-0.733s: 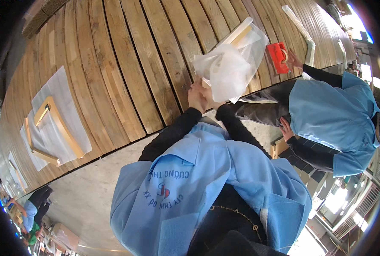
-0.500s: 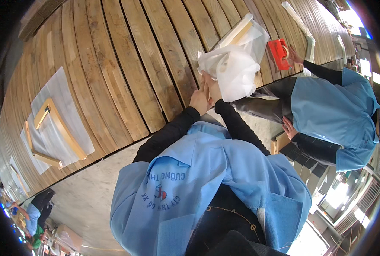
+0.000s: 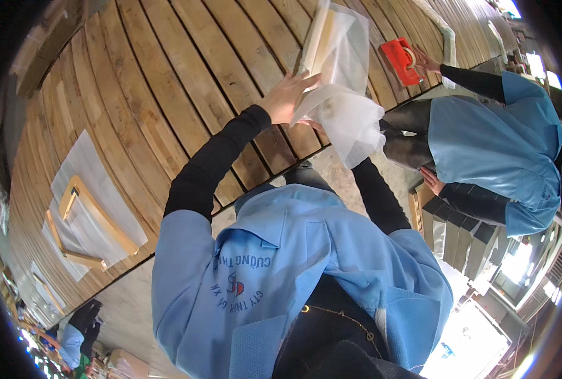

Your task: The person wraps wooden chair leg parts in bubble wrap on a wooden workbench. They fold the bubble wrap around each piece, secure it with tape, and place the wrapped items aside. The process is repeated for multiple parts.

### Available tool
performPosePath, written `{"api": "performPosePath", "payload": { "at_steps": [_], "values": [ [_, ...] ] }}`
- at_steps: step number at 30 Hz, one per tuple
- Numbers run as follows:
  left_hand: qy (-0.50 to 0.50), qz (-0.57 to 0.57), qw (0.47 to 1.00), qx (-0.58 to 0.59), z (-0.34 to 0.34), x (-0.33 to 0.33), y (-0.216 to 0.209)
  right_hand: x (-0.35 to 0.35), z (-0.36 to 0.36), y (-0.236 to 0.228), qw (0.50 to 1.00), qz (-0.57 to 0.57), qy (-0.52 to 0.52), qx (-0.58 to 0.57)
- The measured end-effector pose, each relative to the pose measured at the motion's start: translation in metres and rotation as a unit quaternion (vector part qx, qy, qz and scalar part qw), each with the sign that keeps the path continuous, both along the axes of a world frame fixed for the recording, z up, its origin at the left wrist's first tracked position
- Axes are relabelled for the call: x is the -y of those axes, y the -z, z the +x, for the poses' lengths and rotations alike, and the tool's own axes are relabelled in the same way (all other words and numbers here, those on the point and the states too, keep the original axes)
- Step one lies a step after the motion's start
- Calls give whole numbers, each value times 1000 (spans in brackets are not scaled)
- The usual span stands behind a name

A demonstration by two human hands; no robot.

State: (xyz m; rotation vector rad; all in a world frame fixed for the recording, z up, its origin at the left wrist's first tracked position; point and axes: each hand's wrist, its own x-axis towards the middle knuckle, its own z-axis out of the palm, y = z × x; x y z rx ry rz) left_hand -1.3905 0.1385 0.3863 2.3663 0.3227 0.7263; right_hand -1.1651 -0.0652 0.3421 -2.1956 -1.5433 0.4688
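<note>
A bundle of pale wooden pieces (image 3: 319,44) lies partly wrapped in a thin white translucent sheet (image 3: 347,117) on the slatted wooden table (image 3: 192,69). My left hand (image 3: 287,98) grips the bundle's left side, its fingers reaching over the wrapped edge. The sheet's loose near end bunches up and hangs past the table edge. Most of my right hand (image 3: 317,126) is hidden behind that end; only a bit of its fingers shows at the bundle's lower side, and what they do cannot be made out.
Farther left, an open wooden frame (image 3: 91,215) rests on another flat white sheet (image 3: 82,167). A co-worker in a blue shirt (image 3: 483,126) stands on the right, one hand beside a red tape dispenser (image 3: 402,61). Beyond it lies a long wrapped piece (image 3: 442,28).
My left hand has moved left and up onto the bundle's side. My right hand has gone behind the sheet. The bundle's wooden end now points farther away, and the sheet's near end hangs lower.
</note>
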Motion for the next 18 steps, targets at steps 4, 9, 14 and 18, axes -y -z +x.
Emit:
{"api": "performPosePath", "payload": {
  "at_steps": [4,9,14,18],
  "values": [
    [50,-103,993,-4,48,20,21,23,43,-14,996,16,76,-43],
    [-20,-124,992,18,76,53,40,41,-37,-21,986,25,159,-34],
    [-71,-120,989,44,80,60,46,18,-107,-95,956,246,160,-26],
    [-51,-432,896,93,93,61,85,16,-126,-119,914,331,220,-85]
  ]
}}
